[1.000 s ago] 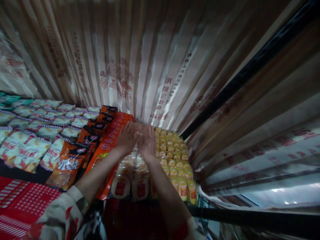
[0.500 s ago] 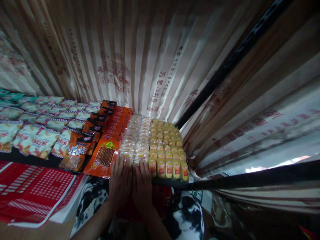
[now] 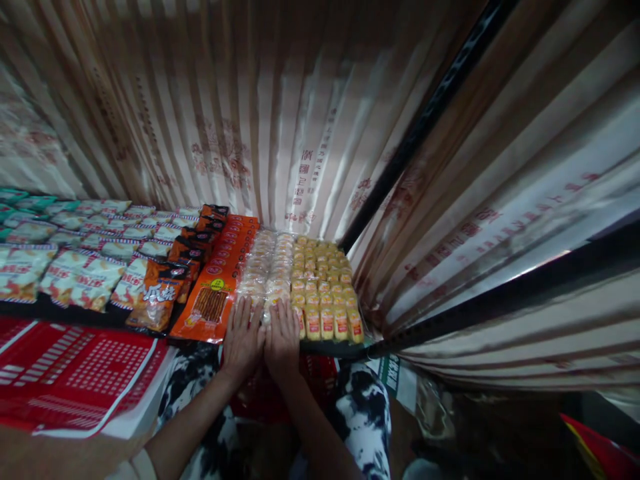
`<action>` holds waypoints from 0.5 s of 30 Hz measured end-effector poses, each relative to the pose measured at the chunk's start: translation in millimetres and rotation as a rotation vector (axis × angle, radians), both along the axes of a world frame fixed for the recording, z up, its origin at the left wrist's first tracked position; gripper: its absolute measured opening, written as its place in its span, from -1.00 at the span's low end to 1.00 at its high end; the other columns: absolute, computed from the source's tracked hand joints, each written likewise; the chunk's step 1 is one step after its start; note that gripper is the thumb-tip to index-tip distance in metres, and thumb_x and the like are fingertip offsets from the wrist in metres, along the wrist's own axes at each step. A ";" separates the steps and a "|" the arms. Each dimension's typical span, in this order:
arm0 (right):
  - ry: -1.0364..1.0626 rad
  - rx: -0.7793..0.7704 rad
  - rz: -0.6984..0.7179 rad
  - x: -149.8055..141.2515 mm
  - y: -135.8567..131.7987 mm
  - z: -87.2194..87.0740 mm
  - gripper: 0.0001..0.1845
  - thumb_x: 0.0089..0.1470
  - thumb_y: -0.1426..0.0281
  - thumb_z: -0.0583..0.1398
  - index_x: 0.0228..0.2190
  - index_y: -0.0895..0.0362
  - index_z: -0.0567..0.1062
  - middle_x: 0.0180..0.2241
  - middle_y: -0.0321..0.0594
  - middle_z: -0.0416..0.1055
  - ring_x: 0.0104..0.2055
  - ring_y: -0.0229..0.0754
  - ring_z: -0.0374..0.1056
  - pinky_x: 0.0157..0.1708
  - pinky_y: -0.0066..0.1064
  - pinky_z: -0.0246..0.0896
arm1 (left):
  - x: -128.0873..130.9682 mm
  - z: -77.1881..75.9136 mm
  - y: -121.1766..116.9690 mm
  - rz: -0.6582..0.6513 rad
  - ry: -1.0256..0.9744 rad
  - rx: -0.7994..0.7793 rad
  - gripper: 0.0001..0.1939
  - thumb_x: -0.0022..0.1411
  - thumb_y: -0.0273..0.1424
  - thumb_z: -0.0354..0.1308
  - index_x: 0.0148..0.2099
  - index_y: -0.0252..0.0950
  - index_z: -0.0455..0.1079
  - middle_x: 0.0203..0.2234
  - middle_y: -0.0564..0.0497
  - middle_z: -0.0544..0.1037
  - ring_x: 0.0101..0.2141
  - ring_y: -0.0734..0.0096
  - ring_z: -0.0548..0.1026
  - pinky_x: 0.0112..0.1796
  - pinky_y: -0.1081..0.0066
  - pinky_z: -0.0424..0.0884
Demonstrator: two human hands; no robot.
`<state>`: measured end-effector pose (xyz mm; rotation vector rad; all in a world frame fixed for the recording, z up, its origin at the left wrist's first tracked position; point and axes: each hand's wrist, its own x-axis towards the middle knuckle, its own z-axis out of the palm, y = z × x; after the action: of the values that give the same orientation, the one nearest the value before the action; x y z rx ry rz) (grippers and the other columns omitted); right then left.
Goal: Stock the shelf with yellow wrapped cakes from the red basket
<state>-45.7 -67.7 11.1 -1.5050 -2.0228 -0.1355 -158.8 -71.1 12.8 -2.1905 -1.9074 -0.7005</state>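
Side by side at the shelf's front edge, my left hand and my right hand lie with fingers stretched forward. Both rest against the front ends of two rows of clear-wrapped pale snacks. Left of them is a stack of long orange snack packets, close to my left fingers. Rows of small yellow-wrapped snacks stand to the right, near my right fingers. What lies under my palms is hidden.
Orange-black bags and white snack bags fill the shelf leftward. Below is a red printed box. A dark metal post rises at the back right corner, before a pleated curtain. A dark rail runs right.
The view has shifted, so the shelf's right end sits further left and slightly higher. My hands stay at the front of the clear-wrapped rows, fingers a little more spread.
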 end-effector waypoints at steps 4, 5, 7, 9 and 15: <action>0.016 0.103 0.043 6.0 1.2 -0.5 -0.53 0.20 0.44 -0.12 0.09 0.31 0.27 0.15 0.06 0.19 0.29 -0.03 -0.16 0.19 0.01 -0.14 | 1.4 3.1 -2.3 -0.016 -0.059 0.046 -0.54 0.22 -0.34 -0.01 0.16 -0.29 0.27 0.20 -0.19 0.18 0.24 0.07 0.01 0.17 0.03 0.04; 0.018 0.121 0.053 6.5 1.7 -0.6 -0.53 0.20 0.44 -0.11 0.09 0.30 0.28 0.14 0.07 0.19 0.29 -0.02 -0.16 0.18 0.02 -0.13 | 1.5 3.9 -2.6 -0.015 -0.072 0.054 -0.56 0.22 -0.35 -0.01 0.13 -0.29 0.30 0.19 -0.20 0.19 0.23 0.06 0.03 0.16 0.04 0.05; 0.026 0.130 0.060 6.3 1.9 -0.7 -0.55 0.20 0.43 -0.09 0.06 0.28 0.31 0.14 0.06 0.19 0.30 0.00 -0.18 0.17 0.03 -0.13 | 0.8 4.2 -3.7 -0.019 -0.084 0.064 -0.58 0.22 -0.35 -0.02 0.11 -0.29 0.33 0.18 -0.22 0.21 0.23 0.05 0.04 0.15 0.04 0.07; 0.042 0.125 0.064 5.0 0.6 -0.8 -0.58 0.20 0.41 -0.07 0.00 0.24 0.38 0.15 0.04 0.19 0.30 0.01 -0.18 0.17 0.02 -0.13 | -1.2 2.0 -5.6 -0.031 -0.083 0.074 -0.59 0.23 -0.36 -0.03 0.11 -0.29 0.32 0.18 -0.22 0.21 0.23 0.06 0.04 0.15 0.04 0.09; 0.047 0.109 0.027 4.3 -3.6 -3.0 -0.60 0.20 0.39 -0.05 -0.02 0.21 0.40 0.19 0.01 0.12 0.30 0.04 -0.21 0.17 0.04 -0.18 | -6.6 -5.2 -7.8 -0.074 -0.016 0.098 -0.57 0.24 -0.39 -0.05 0.15 -0.30 0.27 0.18 -0.23 0.21 0.23 0.05 0.04 0.14 0.03 0.10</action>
<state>-41.4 -71.4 8.1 -1.4002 -1.9655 -0.1953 -165.5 -78.9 7.6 -2.2109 -1.7680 -0.8082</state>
